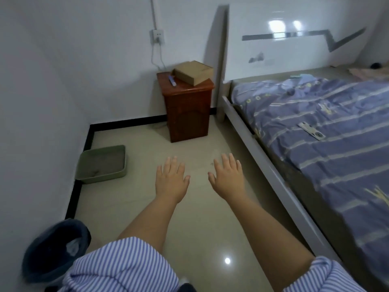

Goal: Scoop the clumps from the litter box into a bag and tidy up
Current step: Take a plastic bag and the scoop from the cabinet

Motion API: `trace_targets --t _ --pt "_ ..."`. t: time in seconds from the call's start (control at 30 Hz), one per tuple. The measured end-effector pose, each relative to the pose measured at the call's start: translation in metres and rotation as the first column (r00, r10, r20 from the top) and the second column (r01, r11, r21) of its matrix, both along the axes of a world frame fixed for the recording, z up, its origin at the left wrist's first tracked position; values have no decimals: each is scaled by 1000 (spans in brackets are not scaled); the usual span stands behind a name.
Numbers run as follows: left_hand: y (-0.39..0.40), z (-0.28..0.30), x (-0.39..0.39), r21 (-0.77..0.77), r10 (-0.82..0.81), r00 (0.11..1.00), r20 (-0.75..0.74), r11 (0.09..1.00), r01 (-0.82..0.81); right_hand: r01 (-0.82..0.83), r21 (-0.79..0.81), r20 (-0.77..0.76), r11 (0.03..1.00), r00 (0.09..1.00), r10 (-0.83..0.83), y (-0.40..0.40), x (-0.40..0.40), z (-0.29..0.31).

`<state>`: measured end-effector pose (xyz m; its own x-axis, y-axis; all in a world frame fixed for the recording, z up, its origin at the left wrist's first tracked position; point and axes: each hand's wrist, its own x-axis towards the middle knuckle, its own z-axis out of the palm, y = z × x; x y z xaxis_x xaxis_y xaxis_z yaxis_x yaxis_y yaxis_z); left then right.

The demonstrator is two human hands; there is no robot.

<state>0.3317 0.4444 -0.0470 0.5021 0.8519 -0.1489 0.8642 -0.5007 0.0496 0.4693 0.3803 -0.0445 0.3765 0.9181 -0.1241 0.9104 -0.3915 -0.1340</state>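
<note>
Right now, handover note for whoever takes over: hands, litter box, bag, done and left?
Left hand and right hand: both open, fingers spread, held out over the floor, holding nothing.
Litter box: green, on the floor by the left wall, grey litter inside with a dark clump near its front.
Bin: dark bag lining it, at lower left near the wall.
No scoop in view.
Done: nothing visible yet.
Left: find a scoop, scoop the clumps into the bag, tidy up.

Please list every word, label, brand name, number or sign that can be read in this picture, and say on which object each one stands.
No text can be read.
Cardboard box on the nightstand: no legible print.
Flat grey device on the bed: markings too small and blurred.
Headboard: only a grey pattern, no words.
</note>
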Motion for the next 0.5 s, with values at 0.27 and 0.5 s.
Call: trace_targets --t 0.27,0.5 --pt "190 -28 53 -23 135 991 -4 991 -135 -131 -42 13 990 991 132 194 72 -16" --pt "330 -23 85 -56 206 978 0 977 -206 -197 -40 22 980 980 198 341 119 -7"
